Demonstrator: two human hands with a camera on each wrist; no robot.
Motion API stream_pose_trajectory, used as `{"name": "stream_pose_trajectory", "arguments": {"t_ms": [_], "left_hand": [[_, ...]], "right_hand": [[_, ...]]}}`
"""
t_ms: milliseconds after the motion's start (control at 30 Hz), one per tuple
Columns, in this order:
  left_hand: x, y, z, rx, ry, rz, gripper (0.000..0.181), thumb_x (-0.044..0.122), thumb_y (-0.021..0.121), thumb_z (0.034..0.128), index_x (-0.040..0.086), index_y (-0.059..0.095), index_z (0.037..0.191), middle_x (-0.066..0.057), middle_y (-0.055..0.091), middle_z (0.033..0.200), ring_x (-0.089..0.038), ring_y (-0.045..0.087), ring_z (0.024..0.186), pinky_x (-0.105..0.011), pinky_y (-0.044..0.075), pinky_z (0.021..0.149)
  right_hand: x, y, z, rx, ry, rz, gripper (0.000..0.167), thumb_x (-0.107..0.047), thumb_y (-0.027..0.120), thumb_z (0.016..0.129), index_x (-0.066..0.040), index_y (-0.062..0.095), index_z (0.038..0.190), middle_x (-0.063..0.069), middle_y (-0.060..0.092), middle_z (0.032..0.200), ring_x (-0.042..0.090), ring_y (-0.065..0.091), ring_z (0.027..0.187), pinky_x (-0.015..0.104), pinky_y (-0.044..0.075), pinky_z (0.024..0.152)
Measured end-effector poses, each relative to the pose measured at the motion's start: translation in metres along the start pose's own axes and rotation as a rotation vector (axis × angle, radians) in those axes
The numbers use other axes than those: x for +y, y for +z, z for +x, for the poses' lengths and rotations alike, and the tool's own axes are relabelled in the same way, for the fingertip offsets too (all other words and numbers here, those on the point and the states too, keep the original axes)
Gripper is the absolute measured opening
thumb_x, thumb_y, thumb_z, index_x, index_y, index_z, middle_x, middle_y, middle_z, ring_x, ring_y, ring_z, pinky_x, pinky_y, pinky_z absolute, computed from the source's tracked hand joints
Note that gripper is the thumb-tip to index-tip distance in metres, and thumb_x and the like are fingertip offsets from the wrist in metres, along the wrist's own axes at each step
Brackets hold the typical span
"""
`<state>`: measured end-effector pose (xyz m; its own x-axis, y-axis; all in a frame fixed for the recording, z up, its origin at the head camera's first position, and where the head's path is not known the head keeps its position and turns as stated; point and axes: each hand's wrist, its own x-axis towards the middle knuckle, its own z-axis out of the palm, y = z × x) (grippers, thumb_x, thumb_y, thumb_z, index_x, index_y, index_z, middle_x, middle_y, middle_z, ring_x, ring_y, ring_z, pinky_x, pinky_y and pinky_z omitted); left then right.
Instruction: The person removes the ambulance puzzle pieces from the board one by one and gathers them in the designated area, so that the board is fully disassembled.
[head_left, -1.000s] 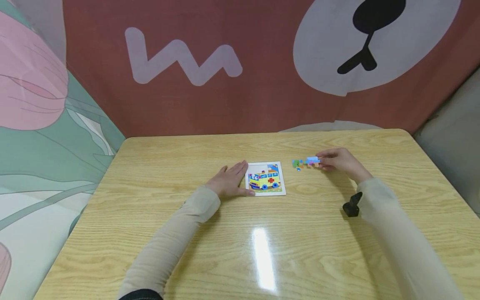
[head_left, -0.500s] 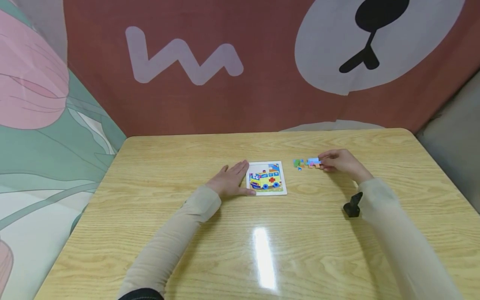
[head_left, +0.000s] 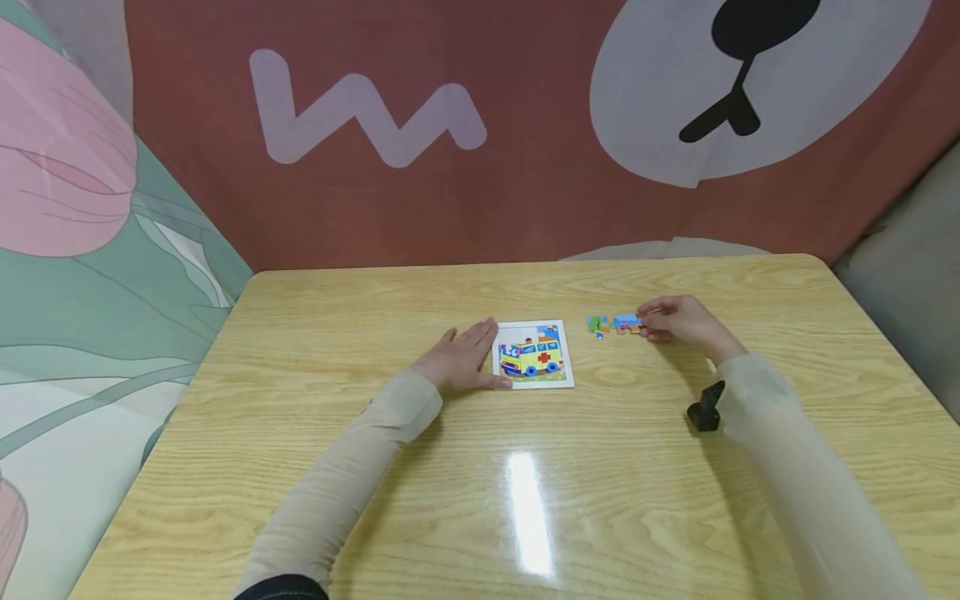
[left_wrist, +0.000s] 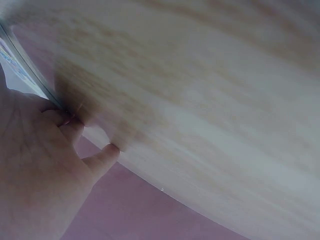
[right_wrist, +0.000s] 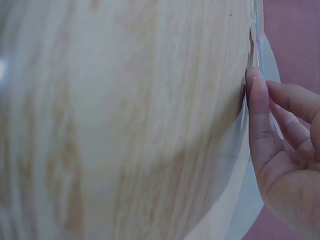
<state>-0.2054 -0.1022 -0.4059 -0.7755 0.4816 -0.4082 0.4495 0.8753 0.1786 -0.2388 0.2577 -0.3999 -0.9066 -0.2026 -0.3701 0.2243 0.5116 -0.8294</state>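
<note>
A white-framed puzzle board with a yellow ambulance picture lies mid-table; its upper-left part shows bare white. My left hand rests at its left side, thumb and fingers spread over the border; in the left wrist view the hand touches the board's edge. To the board's right, blue and pink puzzle pieces lie beside green pieces and a tiny blue bit. My right hand pinches the right end of the blue and pink pieces. The right wrist view has that hand at the pieces' thin edges.
The wooden table meets a reddish-brown printed backdrop along its far edge. A black object shows beside the right cuff. Light reflects off the tabletop in front of the board.
The blue and pink pieces, tilted up a second ago, now look flatter beside the green ones, still at the right fingertips. The left hand stays on the board.
</note>
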Motion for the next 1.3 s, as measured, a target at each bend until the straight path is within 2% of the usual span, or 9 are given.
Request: {"name": "stream_pose_trajectory", "arguments": {"t_ms": [300,367,500,633,767,1000,1300], "left_hand": [[0.000,0.000,0.001,-0.008,0.002,-0.007,0.103,0.074,0.043,0.0849,0.015,-0.007,0.154,0.001,-0.007,0.163,-0.015,-0.003,0.151,-0.047,0.004,0.123],[0.000,0.000,0.001,-0.008,0.002,-0.007,0.104,0.074,0.043,0.0848,0.015,-0.007,0.154,0.001,-0.007,0.163,-0.015,-0.003,0.151,-0.047,0.004,0.123],[0.001,0.000,0.000,-0.007,0.001,-0.013,0.104,0.074,0.043,0.0846,0.015,-0.006,0.154,0.001,-0.007,0.163,-0.015,-0.003,0.151,-0.047,0.004,0.123],[0.001,-0.001,-0.001,-0.002,0.003,-0.016,0.103,0.073,0.044,0.0849,0.014,-0.005,0.154,0.000,-0.006,0.163,-0.015,-0.002,0.151,-0.047,0.005,0.123],[0.002,-0.001,-0.001,-0.002,-0.003,-0.017,0.103,0.073,0.045,0.0849,0.015,-0.005,0.154,0.000,-0.005,0.163,-0.015,-0.001,0.151,-0.047,0.005,0.123],[0.002,-0.001,-0.001,-0.006,-0.010,-0.015,0.103,0.074,0.044,0.0847,0.015,-0.005,0.154,0.001,-0.006,0.163,-0.014,-0.002,0.151,-0.047,0.005,0.123],[0.001,-0.001,-0.001,-0.007,-0.013,-0.004,0.104,0.075,0.043,0.0843,0.016,-0.005,0.154,0.001,-0.006,0.163,-0.014,-0.002,0.151,-0.046,0.005,0.123]], "right_hand": [[0.002,-0.002,0.000,0.006,-0.001,-0.010,0.046,-0.008,0.050,0.098,0.014,0.038,0.137,-0.004,0.065,0.094,-0.004,0.063,0.075,0.016,0.056,0.074],[0.002,-0.002,-0.001,0.014,-0.004,-0.026,0.047,-0.009,0.051,0.098,0.014,0.039,0.137,0.001,0.066,0.100,-0.004,0.062,0.075,0.017,0.056,0.074],[-0.002,0.001,-0.002,0.027,-0.023,-0.076,0.047,-0.013,0.051,0.099,0.012,0.041,0.137,0.022,0.062,0.117,-0.006,0.061,0.077,0.017,0.055,0.074],[-0.010,0.008,-0.002,0.035,-0.052,-0.110,0.044,-0.012,0.051,0.098,0.011,0.043,0.135,0.028,0.058,0.124,-0.005,0.061,0.076,0.018,0.055,0.073],[-0.018,0.016,0.001,0.025,-0.080,-0.105,0.043,-0.011,0.052,0.098,0.011,0.045,0.134,0.029,0.056,0.125,-0.005,0.062,0.076,0.020,0.056,0.074],[-0.036,0.037,0.004,0.009,-0.095,-0.149,0.039,-0.011,0.054,0.096,0.009,0.051,0.130,0.021,0.061,0.111,0.004,0.061,0.078,0.023,0.054,0.073],[-0.051,0.067,0.008,-0.007,-0.127,-0.183,0.036,-0.007,0.058,0.093,0.007,0.057,0.125,0.021,0.062,0.112,0.011,0.058,0.091,0.020,0.053,0.078]]}}
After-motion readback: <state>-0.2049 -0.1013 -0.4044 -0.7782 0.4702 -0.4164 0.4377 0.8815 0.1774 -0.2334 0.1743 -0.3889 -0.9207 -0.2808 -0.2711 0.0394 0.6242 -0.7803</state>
